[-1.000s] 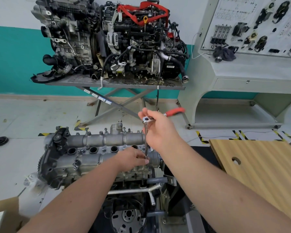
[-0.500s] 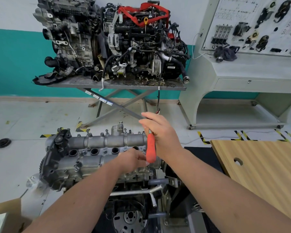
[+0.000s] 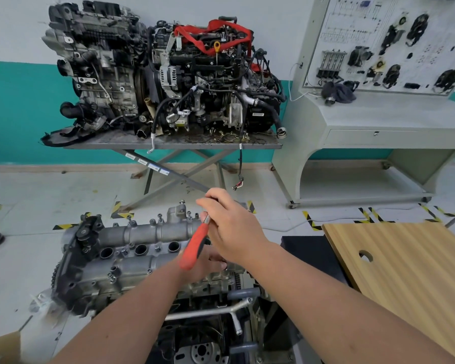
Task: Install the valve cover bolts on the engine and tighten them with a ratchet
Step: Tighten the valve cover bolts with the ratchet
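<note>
The grey valve cover [image 3: 142, 237] tops the engine in front of me, with several bolts [image 3: 160, 217] standing proud along its far edge. My right hand [image 3: 231, 229] grips the head of the ratchet [image 3: 193, 248], above the cover's right end. Its red handle slants down and left towards me. My left hand [image 3: 209, 262] sits on the cover just below, fingers curled at the foot of the extension bar. The bar itself and the bolt under it are hidden behind my hands.
A wooden board [image 3: 405, 271] with a round hole lies to the right. Behind stands a metal table [image 3: 168, 144] carrying two engines. A grey training console [image 3: 378, 122] is at the back right. A cardboard box corner [image 3: 3, 345] shows at the lower left.
The ratchet handle has swung round from pointing right and away, through pointing at me, to slanting down-left. My left hand stays at the base of the extension.
</note>
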Demonstrator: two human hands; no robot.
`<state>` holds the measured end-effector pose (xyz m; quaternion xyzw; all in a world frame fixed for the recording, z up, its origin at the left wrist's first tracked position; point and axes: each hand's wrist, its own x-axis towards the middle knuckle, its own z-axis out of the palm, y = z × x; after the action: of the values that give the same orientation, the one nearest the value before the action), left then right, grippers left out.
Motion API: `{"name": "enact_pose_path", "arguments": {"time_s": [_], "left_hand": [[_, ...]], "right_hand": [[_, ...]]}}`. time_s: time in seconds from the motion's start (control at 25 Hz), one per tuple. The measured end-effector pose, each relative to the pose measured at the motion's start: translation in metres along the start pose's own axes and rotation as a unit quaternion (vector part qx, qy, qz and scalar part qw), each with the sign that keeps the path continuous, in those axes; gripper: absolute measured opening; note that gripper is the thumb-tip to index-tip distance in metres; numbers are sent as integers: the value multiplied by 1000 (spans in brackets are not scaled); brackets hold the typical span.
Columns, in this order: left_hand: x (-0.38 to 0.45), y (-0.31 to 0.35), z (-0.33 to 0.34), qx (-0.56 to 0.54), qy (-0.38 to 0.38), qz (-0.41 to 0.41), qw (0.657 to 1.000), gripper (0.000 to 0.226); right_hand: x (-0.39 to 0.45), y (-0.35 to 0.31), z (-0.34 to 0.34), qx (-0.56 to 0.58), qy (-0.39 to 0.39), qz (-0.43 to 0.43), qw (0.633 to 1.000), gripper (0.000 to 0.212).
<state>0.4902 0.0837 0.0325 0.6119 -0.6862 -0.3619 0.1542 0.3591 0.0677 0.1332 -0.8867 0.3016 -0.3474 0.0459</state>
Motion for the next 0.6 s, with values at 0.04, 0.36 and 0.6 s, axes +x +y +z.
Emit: {"name": "enact_pose_path", "arguments": {"time_s": [0.04,0.36,0.6], "left_hand": [[-1,0,-1,-4,-5,-8,1000,22],[1,-2,-3,-15,-38,-67,997,9],[0,1,-4,-22,-36,-73,996,6]], "right_hand": [[0,1,-2,-4,-24,6,1000,32],[13,7,-24,-98,-156,2,983,60],[39,6,-34,-166,-205,11,965,33]]}}
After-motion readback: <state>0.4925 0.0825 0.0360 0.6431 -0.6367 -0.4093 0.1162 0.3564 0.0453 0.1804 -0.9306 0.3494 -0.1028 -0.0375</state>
